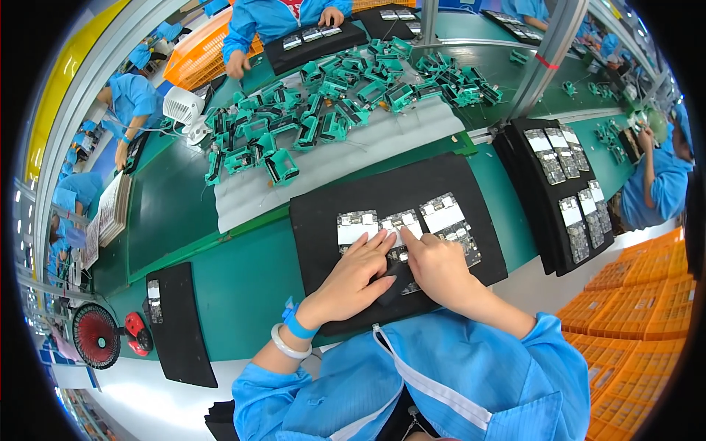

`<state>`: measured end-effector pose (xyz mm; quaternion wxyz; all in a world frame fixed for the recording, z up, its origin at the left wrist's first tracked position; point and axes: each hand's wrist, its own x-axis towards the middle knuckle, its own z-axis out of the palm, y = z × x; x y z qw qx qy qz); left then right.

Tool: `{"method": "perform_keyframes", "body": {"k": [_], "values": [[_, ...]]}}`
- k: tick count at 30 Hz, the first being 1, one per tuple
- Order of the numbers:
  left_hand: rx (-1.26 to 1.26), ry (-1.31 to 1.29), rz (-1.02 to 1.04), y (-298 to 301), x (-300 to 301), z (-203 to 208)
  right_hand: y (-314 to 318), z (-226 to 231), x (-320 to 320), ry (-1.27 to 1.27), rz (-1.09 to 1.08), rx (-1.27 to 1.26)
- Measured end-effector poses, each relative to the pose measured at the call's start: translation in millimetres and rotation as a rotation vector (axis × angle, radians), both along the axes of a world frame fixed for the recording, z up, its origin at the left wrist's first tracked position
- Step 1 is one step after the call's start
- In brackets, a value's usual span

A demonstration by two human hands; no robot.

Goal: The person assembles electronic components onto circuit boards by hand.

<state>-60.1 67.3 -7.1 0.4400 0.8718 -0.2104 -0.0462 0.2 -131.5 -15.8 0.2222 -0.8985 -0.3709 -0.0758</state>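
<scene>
Head view, fingers point(409, 240) on board point(399, 218) (black mat point(441, 177))

Bright, even light; glare on the floor point(143, 393); fisheye-bent edges.

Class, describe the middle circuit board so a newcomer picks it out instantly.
On the green workbench, find the big black mat at picture centre. Three circuit boards lie across it. Choose the middle one: only it lies partly beneath both the left hand and right hand.
</scene>
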Motion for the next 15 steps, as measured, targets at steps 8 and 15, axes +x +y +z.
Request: {"method": "perform_keyframes", "body": {"k": [8,15], "values": [[0.03,0.018,0.007,-2.3,-0.8,0.7,-3.2,-6.0,-1.3,0.031,-0.005,0.116],[0.05,0.033,0.014,-3.4,-3.9,6.0,-4.5,-6.3,-5.0,-0.006,-0.035,0.12]]}}
